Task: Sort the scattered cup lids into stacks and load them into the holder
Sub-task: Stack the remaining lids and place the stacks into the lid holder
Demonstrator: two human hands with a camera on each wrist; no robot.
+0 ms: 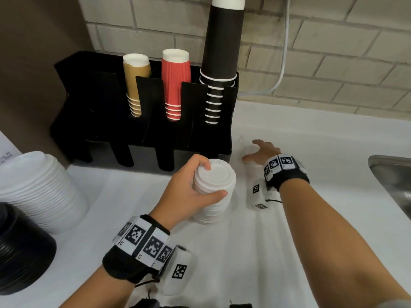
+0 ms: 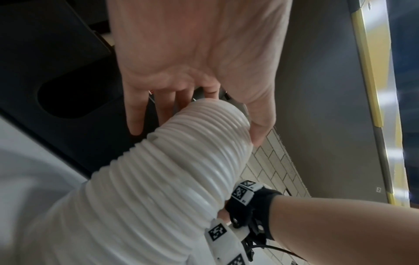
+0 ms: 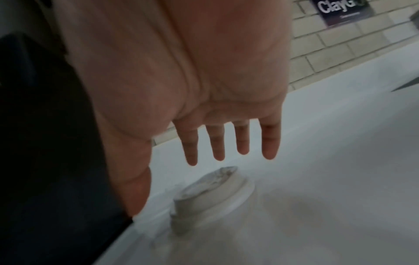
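Observation:
A stack of small white lids stands on the white counter in front of the black holder. My left hand grips the top of this stack, thumb on one side and fingers on the other; the left wrist view shows the ribbed stack under my fingers. My right hand hovers open to the right of the holder, fingers spread above a single clear lid lying on the counter. That lid is barely visible in the head view.
The holder carries stacks of tan cups, red cups and black cups. A tall stack of large white lids and black lids sit at the left. A steel sink lies at the right edge.

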